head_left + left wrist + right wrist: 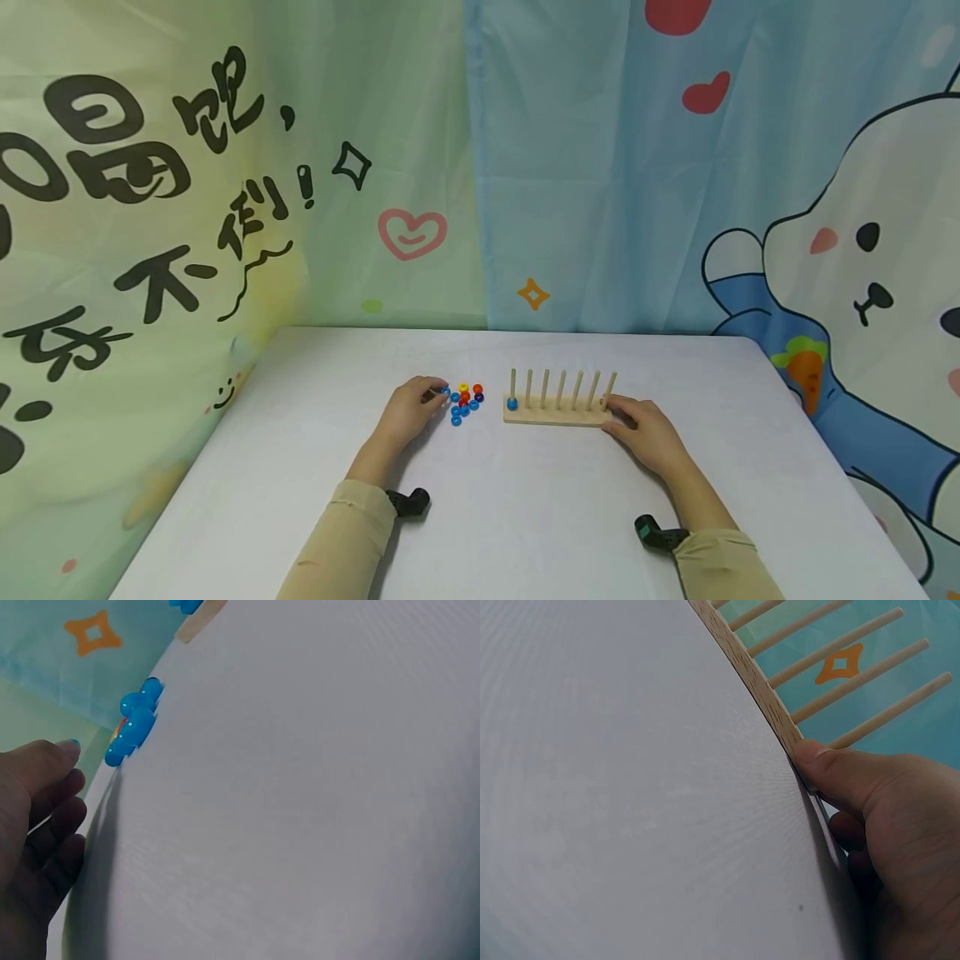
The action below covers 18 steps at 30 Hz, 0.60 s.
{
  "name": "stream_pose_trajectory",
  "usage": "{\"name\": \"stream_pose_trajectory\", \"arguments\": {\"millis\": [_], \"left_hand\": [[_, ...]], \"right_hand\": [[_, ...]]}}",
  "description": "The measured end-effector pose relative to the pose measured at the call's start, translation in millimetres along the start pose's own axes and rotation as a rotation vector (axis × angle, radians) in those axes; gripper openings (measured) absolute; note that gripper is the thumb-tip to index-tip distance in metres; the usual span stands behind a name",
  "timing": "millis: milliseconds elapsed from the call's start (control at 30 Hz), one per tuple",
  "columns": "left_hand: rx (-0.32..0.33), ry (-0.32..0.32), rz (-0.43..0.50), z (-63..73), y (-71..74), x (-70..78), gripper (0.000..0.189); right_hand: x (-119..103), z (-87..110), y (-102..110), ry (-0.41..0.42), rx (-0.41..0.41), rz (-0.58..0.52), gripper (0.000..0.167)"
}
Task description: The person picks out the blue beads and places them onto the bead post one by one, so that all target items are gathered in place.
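At the left, my left hand (411, 408) pinches a blue bead (446, 391) at its fingertips; only a sliver of blue shows past the thumb (64, 754) in the left wrist view. Right beside those fingers lies a small group of blue, red, yellow and dark beads (465, 410). A wooden pegboard (555, 419) with a row of several upright pegs stands right of the beads. One blue bead (512, 404) sits low on its leftmost peg. My right hand (647, 429) grips the board's right end, thumb on the front edge in the right wrist view.
Everything rests on a white table (525, 508). Behind it hangs a printed curtain (555, 167) with hearts, lettering and a cartoon animal. A black wrist camera (409, 502) is strapped at the left sleeve, and another camera (660, 534) at the right.
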<state>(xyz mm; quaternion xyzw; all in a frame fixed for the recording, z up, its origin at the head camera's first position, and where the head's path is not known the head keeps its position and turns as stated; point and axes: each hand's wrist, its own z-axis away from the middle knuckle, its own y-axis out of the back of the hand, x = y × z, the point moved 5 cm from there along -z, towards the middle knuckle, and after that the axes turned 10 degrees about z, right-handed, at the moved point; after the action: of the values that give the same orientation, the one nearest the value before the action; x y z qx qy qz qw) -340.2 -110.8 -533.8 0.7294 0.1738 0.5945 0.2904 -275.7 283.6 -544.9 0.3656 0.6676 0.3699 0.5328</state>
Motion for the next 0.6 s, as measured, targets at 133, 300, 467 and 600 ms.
{"name": "stream_pose_trajectory", "arguments": {"millis": [133,300,467,600], "left_hand": [[-0.01,0.004,0.02,-1.4,1.0,3.4,0.025],[0.005,0.003,0.046,-3.0,4.3,12.4,0.025],[0.013,-0.021,0.064,-7.9,7.7,30.0,0.026],[0.005,-0.043,0.083,-12.1,7.6,43.8,0.027]], "right_hand": [[-1,-0.1,0,-0.005,-0.004,-0.005,0.049],[-2,-0.1,1,-0.004,-0.004,-0.002,0.05],[-2,0.2,2,-0.001,-0.007,0.005,0.051],[-1,0.9,1,0.005,-0.008,0.006,0.051]]}}
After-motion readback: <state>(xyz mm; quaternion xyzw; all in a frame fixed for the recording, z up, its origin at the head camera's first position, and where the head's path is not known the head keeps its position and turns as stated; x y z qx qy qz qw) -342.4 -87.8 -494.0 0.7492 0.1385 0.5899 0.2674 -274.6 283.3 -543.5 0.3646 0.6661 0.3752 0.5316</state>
